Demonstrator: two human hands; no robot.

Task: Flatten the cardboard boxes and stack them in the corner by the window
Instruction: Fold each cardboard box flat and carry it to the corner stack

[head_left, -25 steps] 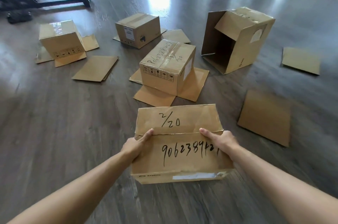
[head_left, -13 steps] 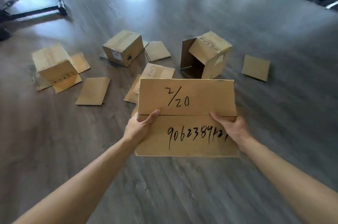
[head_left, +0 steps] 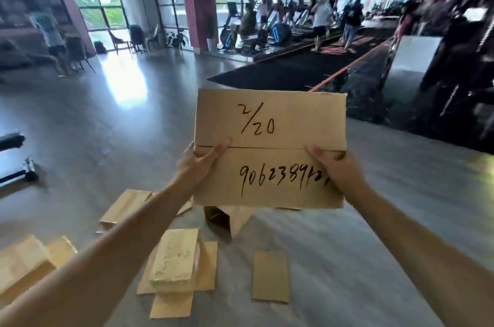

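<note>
I hold a flattened cardboard box (head_left: 270,123), marked "2/20" and a long number in black, upright at chest height. My left hand (head_left: 196,166) grips its left edge with the thumb on the front. My right hand (head_left: 338,170) grips its right edge the same way. Below it on the floor stand unflattened boxes: one with its flaps spread (head_left: 175,257), one open and dark inside (head_left: 227,219), one at the lower left (head_left: 24,265) and one behind my left forearm (head_left: 125,206). Tall windows (head_left: 99,3) fill the far left wall.
A loose cardboard sheet (head_left: 270,276) lies on the grey floor to the right of the boxes. A black stand's foot (head_left: 25,174) reaches in from the left. A dark mat (head_left: 288,73) with exercise machines and several people lies ahead on the right. Chairs (head_left: 139,38) stand by the windows.
The flattened box rose from near the floor to chest height, held in both hands. My view tilted up from the floor to the room and windows.
</note>
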